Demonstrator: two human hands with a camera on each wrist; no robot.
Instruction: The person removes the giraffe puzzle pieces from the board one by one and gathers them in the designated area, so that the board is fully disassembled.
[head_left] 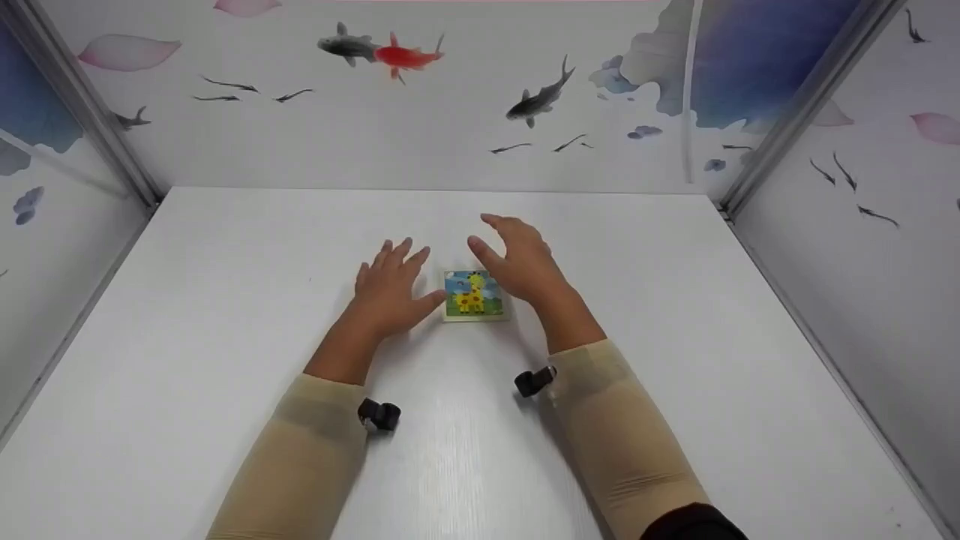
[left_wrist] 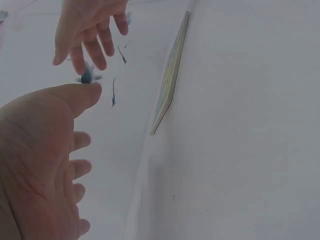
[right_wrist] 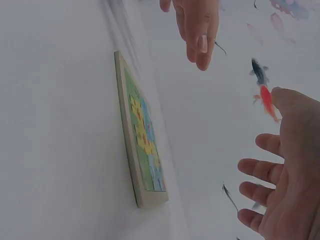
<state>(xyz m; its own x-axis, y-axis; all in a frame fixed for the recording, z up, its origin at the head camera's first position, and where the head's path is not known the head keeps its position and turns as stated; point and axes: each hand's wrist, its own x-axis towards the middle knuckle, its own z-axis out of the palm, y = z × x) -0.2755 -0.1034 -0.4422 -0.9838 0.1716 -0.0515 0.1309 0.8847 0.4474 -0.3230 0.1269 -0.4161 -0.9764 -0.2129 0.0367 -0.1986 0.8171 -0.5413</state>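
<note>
A small square giraffe picture puzzle (head_left: 474, 296) in a pale wooden frame lies flat on the white table. To its left hovers my left hand (head_left: 391, 296), fingers spread and thumb pointing at the puzzle's edge. My right hand (head_left: 521, 262) is above its right side, fingers extended, covering the upper right corner in the head view. Both hands hold nothing. From the left wrist view, the puzzle (left_wrist: 171, 75) shows edge-on, apart from the hand. The right wrist view shows its yellow giraffe picture (right_wrist: 142, 130) at a slant, with bare space between it and the fingers.
The white table (head_left: 225, 450) ends at a back wall (head_left: 442, 142) printed with fish and petals. Side walls with metal corner posts (head_left: 810, 112) enclose it left and right. Small black wrist cameras (head_left: 380, 415) sit on both sleeves.
</note>
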